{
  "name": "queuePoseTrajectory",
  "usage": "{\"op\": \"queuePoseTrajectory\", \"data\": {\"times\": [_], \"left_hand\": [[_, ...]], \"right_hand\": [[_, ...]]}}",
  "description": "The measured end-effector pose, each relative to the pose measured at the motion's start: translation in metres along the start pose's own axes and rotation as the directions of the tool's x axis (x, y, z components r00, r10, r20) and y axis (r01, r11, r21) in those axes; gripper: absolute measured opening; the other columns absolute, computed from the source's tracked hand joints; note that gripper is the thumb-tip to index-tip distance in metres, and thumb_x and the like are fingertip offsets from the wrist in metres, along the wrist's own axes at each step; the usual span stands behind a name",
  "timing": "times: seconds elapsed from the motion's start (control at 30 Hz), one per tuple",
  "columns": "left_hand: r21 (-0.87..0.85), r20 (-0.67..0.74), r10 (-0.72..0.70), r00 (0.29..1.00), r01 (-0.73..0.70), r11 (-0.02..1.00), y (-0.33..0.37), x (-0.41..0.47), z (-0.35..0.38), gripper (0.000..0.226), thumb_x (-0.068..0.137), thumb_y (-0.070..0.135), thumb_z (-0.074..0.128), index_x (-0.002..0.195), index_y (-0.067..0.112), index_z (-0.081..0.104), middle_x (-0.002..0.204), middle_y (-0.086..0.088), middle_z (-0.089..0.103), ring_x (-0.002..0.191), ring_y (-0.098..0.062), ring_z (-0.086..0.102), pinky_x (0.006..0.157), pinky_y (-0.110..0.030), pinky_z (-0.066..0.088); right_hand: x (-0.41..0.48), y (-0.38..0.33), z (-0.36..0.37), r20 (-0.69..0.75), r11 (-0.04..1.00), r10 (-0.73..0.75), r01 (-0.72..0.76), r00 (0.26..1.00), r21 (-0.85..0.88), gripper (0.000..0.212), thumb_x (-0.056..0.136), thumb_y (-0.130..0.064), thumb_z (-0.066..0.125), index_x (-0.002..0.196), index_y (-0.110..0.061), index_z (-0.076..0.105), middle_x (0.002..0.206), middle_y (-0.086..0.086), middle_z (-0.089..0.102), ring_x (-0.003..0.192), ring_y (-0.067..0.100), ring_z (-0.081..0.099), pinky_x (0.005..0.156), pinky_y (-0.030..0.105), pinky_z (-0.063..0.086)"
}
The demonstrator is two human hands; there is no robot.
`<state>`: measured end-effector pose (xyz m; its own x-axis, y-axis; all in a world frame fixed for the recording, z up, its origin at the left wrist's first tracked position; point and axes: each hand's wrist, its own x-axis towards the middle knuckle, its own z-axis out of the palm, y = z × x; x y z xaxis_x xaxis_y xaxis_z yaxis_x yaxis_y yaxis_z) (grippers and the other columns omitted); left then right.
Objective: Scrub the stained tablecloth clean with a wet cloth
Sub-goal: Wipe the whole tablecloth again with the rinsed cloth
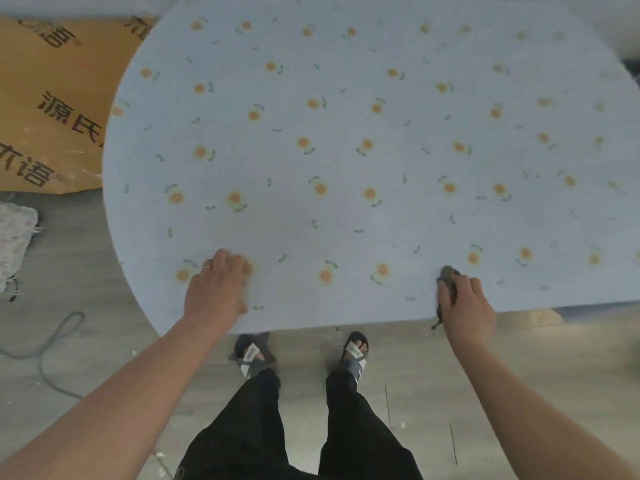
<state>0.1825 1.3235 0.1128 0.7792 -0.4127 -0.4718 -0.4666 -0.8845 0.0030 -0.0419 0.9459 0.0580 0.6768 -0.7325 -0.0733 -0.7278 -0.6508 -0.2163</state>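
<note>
A pale blue tablecloth [346, 161] printed with small orange flowers covers the table in front of me. My right hand [467, 306] grips a dark grey cloth [448, 277] and holds it against the tablecloth near the front edge. My left hand [216, 289] rests on the tablecloth near the front left edge with its fingers curled under; a ring shows on one finger. No stain stands out on the blurred fabric.
A brown cardboard sheet [52, 98] with black characters lies at the left. A light patterned rag [14, 244] and a grey cable [52, 341] lie on the grey floor. My legs and sandalled feet [301, 355] stand at the table's front edge.
</note>
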Motion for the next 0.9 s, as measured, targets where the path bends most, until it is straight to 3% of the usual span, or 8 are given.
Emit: {"op": "queuePoseTrajectory", "data": {"times": [0.23, 0.3, 0.4, 0.47, 0.57, 0.67, 0.8, 0.9], "left_hand": [[0.07, 0.019, 0.021, 1.0, -0.023, 0.997, 0.023, 0.013, 0.003, 0.108, 0.061, 0.04, 0.097, 0.141, 0.013, 0.03, 0.145, -0.016, 0.029, 0.127, -0.033, 0.044, 0.091, -0.041, 0.052], [0.085, 0.029, 0.011, 1.0, -0.014, 0.996, 0.024, 0.021, -0.002, 0.113, 0.06, 0.042, 0.097, 0.143, 0.012, 0.026, 0.148, -0.019, 0.028, 0.132, -0.035, 0.04, 0.095, -0.042, 0.051], [0.029, 0.022, -0.013, 1.0, 0.012, 1.0, 0.027, 0.043, -0.017, 0.108, 0.061, 0.039, 0.096, 0.14, 0.012, 0.028, 0.146, -0.021, 0.03, 0.133, -0.037, 0.039, 0.095, -0.045, 0.052], [0.016, 0.027, -0.004, 1.0, 0.003, 1.0, 0.035, 0.056, -0.027, 0.106, 0.062, 0.04, 0.096, 0.139, 0.012, 0.028, 0.144, -0.019, 0.031, 0.132, -0.037, 0.04, 0.094, -0.046, 0.052], [0.014, 0.072, -0.013, 0.997, 0.012, 1.0, 0.052, 0.067, -0.03, 0.115, 0.067, 0.041, 0.094, 0.147, 0.011, 0.019, 0.155, -0.025, 0.021, 0.143, -0.043, 0.031, 0.102, -0.049, 0.049], [0.009, 0.133, -0.066, 0.989, 0.065, 0.998, 0.063, 0.07, -0.026, 0.12, 0.08, 0.022, 0.088, 0.158, 0.005, -0.001, 0.163, -0.034, -0.008, 0.154, -0.051, 0.005, 0.116, -0.051, 0.041], [0.009, 0.157, -0.075, 0.985, 0.074, 0.997, 0.064, 0.075, -0.023, 0.12, 0.085, 0.019, 0.084, 0.16, 0.004, -0.008, 0.164, -0.033, -0.015, 0.156, -0.049, -0.001, 0.118, -0.048, 0.04], [0.012, 0.161, -0.082, 0.983, 0.081, 0.997, 0.063, 0.077, -0.022, 0.117, 0.087, 0.015, 0.081, 0.161, 0.004, -0.008, 0.165, -0.032, -0.016, 0.156, -0.048, -0.002, 0.115, -0.047, 0.044]], "right_hand": [[0.035, -0.005, -0.017, -0.073, 0.843, 0.526, -0.509, 0.847, 0.175, 0.033, 0.105, -0.039, 0.04, 0.115, -0.009, 0.051, 0.117, 0.016, 0.053, 0.09, 0.04, 0.061, 0.071, 0.041, 0.039], [0.025, -0.055, -0.007, -0.057, 0.897, 0.41, -0.391, 0.91, 0.207, 0.024, 0.104, -0.036, 0.042, 0.112, -0.017, 0.055, 0.11, 0.01, 0.056, 0.074, 0.028, 0.061, 0.068, 0.036, 0.04], [-0.02, -0.142, 0.012, 0.147, 0.981, -0.015, -0.014, 0.989, 0.194, 0.018, 0.105, -0.037, 0.043, 0.116, -0.031, 0.055, 0.103, -0.004, 0.056, 0.059, 0.006, 0.056, 0.055, 0.022, 0.036], [-0.058, -0.187, 0.027, 0.28, 0.944, -0.305, 0.251, 0.91, 0.215, 0.019, 0.105, -0.036, 0.045, 0.12, -0.028, 0.053, 0.106, -0.005, 0.055, 0.077, 0.01, 0.058, 0.059, 0.02, 0.044], [-0.08, -0.204, 0.045, 0.224, 0.78, -0.619, 0.555, 0.753, 0.29, 0.02, 0.099, -0.04, 0.052, 0.108, -0.026, 0.062, 0.099, -0.007, 0.058, 0.079, 0.014, 0.059, 0.053, 0.028, 0.05], [-0.045, -0.167, 0.039, 0.177, 0.715, -0.695, 0.644, 0.697, 0.272, 0.021, 0.095, -0.042, 0.06, 0.108, -0.027, 0.064, 0.099, -0.006, 0.06, 0.083, 0.015, 0.061, 0.057, 0.03, 0.054], [0.046, -0.07, 0.006, 0.054, 0.971, -0.213, 0.205, 0.976, 0.125, 0.025, 0.1, -0.039, 0.055, 0.121, -0.027, 0.06, 0.11, -0.002, 0.058, 0.092, 0.021, 0.062, 0.067, 0.032, 0.047], [0.107, -0.034, -0.004, -0.058, 0.957, 0.265, -0.255, 0.963, 0.135, 0.031, 0.103, -0.041, 0.045, 0.122, -0.018, 0.055, 0.114, 0.006, 0.053, 0.091, 0.032, 0.062, 0.067, 0.035, 0.042]]}}
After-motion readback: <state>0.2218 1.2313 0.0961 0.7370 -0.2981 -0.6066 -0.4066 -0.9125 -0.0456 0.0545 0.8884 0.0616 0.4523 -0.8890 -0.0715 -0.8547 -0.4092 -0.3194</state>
